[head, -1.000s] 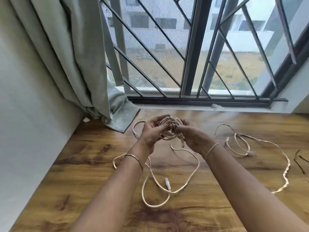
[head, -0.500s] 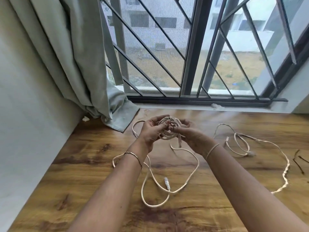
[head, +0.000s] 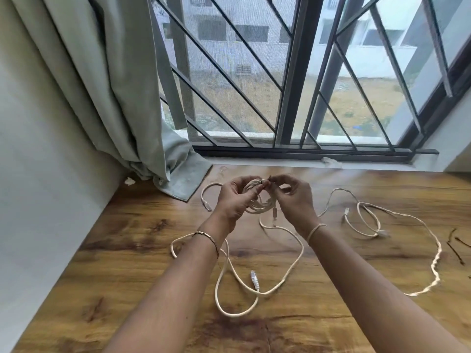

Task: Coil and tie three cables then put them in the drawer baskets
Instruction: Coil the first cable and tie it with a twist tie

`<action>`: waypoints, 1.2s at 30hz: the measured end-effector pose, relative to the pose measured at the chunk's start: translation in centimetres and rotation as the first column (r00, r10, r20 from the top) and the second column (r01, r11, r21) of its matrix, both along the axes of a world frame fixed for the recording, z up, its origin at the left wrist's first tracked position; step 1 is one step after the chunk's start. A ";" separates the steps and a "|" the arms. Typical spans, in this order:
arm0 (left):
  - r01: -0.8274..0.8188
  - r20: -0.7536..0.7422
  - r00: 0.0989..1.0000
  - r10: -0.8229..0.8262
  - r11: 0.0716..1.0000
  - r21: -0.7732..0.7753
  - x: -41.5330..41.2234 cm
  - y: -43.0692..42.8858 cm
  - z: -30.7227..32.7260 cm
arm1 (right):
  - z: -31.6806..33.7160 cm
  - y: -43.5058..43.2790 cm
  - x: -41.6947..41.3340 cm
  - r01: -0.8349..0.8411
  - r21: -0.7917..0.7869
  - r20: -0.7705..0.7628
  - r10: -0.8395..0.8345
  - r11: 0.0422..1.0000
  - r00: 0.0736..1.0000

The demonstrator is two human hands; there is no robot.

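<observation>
Coiled cable (head: 256, 200) held above bench (head: 127, 263) near window (head: 288, 72), gripped by left hand (head: 235, 200), fingers curled round coil. Top of coil pinched by right hand (head: 293, 197) (thumb and forefinger pressed together). Second cable (head: 244, 284) sprawled loose on bench below forearms; third cable (head: 397, 225) loose at right. No readable writing seen on cables.

Head view — looks forward and down, near the table (head: 107, 289).
</observation>
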State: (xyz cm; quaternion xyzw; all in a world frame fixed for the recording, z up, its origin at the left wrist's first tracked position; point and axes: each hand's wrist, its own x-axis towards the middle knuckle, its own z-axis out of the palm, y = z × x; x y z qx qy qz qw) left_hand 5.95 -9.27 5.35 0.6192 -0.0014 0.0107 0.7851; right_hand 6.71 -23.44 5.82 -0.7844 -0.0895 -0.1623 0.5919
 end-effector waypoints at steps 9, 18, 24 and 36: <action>0.058 0.082 0.995 -0.063 0.996 0.068 -0.1 0.0 -0.5 | 0.5 0.4 0.2 0.018 0.087 -0.089 -0.010 0.996 0.996; 0.072 0.071 0.994 -0.080 0.992 0.102 -0.1 0.5 -0.6 | 1.6 1.1 0.1 0.033 0.221 -0.262 0.026 0.975 0.965; 0.031 0.059 0.997 -0.040 0.989 0.145 -0.3 0.4 -1.3 | 1.3 0.8 0.3 0.028 0.415 -0.430 0.169 0.909 0.887; 0.029 -0.042 0.999 -0.025 0.994 0.106 -0.5 -2.0 -2.2 | -1.6 -1.0 -0.1 0.114 0.067 -0.265 -0.092 0.991 0.960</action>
